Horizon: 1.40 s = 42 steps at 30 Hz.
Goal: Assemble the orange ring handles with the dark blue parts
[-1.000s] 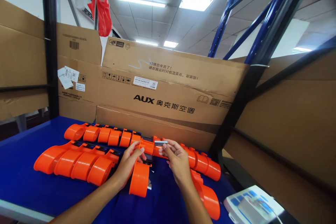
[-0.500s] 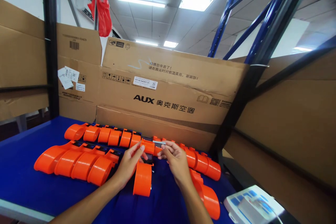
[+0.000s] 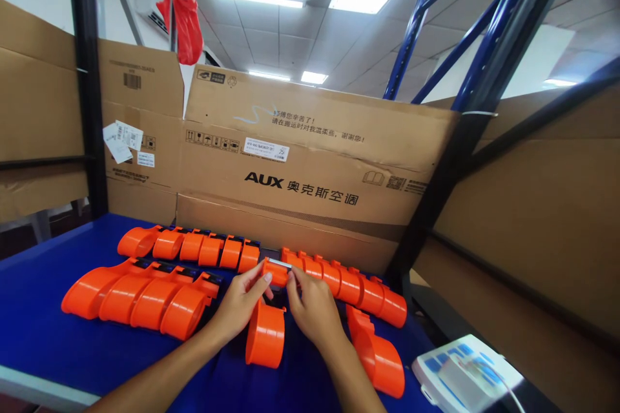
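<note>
Between the thumb and fingers of my left hand (image 3: 247, 293) is a small orange plastic piece (image 3: 275, 273). My right hand (image 3: 312, 303) is closed at the right end of a thin pale strip (image 3: 279, 262), which lies along the piece's top edge. Fine marks run along the strip. Just below both hands hangs or stands an orange ring-shaped part (image 3: 265, 335); whether it joins the held piece cannot be made out. More orange ring parts (image 3: 181, 313) with dark fittings sit in rows left of my hands, and others (image 3: 349, 284) to the right.
Under everything is a blue table surface (image 3: 33, 277). A cardboard sheet (image 3: 310, 155) stands behind the rows, between dark rack posts (image 3: 87, 84). At the right front are a white device with blue keys (image 3: 469, 368) and a cable. A red bag (image 3: 181, 16) hangs above.
My right hand has brought the pale strip left and against the top of the orange piece. The ring part below has turned slightly. The camera view has shifted a little.
</note>
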Motion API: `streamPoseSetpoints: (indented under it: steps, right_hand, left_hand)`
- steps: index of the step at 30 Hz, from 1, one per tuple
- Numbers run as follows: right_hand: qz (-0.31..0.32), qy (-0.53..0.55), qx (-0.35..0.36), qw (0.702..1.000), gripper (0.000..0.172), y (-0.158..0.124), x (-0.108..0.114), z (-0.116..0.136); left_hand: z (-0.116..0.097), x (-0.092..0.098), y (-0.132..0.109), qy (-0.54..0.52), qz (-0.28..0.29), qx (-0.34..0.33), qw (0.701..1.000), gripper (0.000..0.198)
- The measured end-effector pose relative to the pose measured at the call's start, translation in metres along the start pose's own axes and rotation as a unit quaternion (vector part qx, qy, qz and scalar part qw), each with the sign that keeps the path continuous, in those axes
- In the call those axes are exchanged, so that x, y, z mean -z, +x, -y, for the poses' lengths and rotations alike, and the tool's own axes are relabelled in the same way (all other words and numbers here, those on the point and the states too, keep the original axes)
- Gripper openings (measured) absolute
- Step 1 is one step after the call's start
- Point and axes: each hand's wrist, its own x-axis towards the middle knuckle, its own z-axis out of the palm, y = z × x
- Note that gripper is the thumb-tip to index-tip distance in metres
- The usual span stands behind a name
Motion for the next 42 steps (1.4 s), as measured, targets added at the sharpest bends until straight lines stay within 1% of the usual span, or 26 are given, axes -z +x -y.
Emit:
streamPoseSetpoints:
  steps: [3, 5, 7, 10, 12, 14, 16, 19, 24, 27, 29, 33, 37, 40, 42]
  right_hand:
    - [0.037, -0.079, 0.001, 0.996, 0.032, -0.001, 0.004, 0.003]
    - [0.051, -0.080, 0.010, 0.995, 0.032, -0.001, 0.008, 0.003]
    - [0.044, -0.064, 0.020, 0.997, 0.033, 0.000, 0.011, 0.001]
    - [0.035, -0.074, 0.018, 0.997, 0.034, 0.003, 0.012, -0.001]
    - [0.067, -0.105, 0.026, 0.992, 0.032, 0.004, 0.011, -0.002]
    - [0.114, -0.141, 0.045, 0.982, 0.025, 0.006, 0.007, -0.001]
    - [0.148, -0.172, 0.059, 0.972, 0.022, 0.007, 0.002, 0.002]
    - [0.174, -0.205, 0.069, 0.961, 0.021, 0.010, -0.005, 0.009]
    - [0.196, -0.223, 0.074, 0.952, 0.019, 0.014, -0.014, 0.018]
    - [0.202, -0.222, 0.075, 0.951, 0.016, 0.013, -0.016, 0.019]
    - [0.197, -0.218, 0.077, 0.953, 0.017, 0.012, -0.016, 0.018]
    - [0.175, -0.206, 0.067, 0.961, 0.026, 0.014, -0.014, 0.016]
    - [0.148, -0.192, 0.027, 0.970, 0.017, 0.017, -0.005, 0.009]
    - [0.091, -0.133, -0.011, 0.987, 0.010, 0.016, 0.007, -0.003]
    - [0.019, -0.062, -0.031, 0.997, 0.007, 0.014, 0.016, -0.011]
  left_hand:
    - [-0.002, -0.001, -0.001, 0.018, 0.004, -0.005, 1.000, 0.052]
    - [-0.003, 0.000, -0.001, 0.019, 0.000, -0.003, 1.000, 0.051]
    - [-0.004, 0.001, -0.001, -0.001, -0.014, 0.010, 1.000, 0.051]
    - [-0.005, 0.003, 0.001, -0.063, -0.070, 0.034, 0.995, 0.052]
    - [-0.006, 0.005, 0.001, -0.102, -0.113, 0.043, 0.987, 0.052]
    - [-0.006, 0.005, 0.001, -0.127, -0.132, 0.052, 0.982, 0.051]
    - [-0.005, 0.005, 0.001, -0.140, -0.131, 0.061, 0.980, 0.051]
    - [-0.005, 0.003, 0.001, -0.151, -0.119, 0.063, 0.979, 0.050]
    - [-0.004, 0.000, -0.001, -0.151, -0.115, 0.059, 0.980, 0.050]
    - [-0.006, -0.002, -0.004, -0.151, -0.095, 0.061, 0.982, 0.050]
    - [-0.008, -0.003, -0.006, -0.146, -0.080, 0.053, 0.985, 0.048]
    - [-0.009, -0.004, -0.008, -0.133, -0.058, 0.044, 0.988, 0.044]
    - [-0.007, -0.004, -0.007, -0.125, -0.048, 0.045, 0.990, 0.042]
    - [-0.003, -0.003, -0.006, -0.117, -0.041, 0.039, 0.992, 0.046]
    - [-0.001, -0.004, -0.006, -0.114, -0.036, 0.035, 0.992, 0.051]
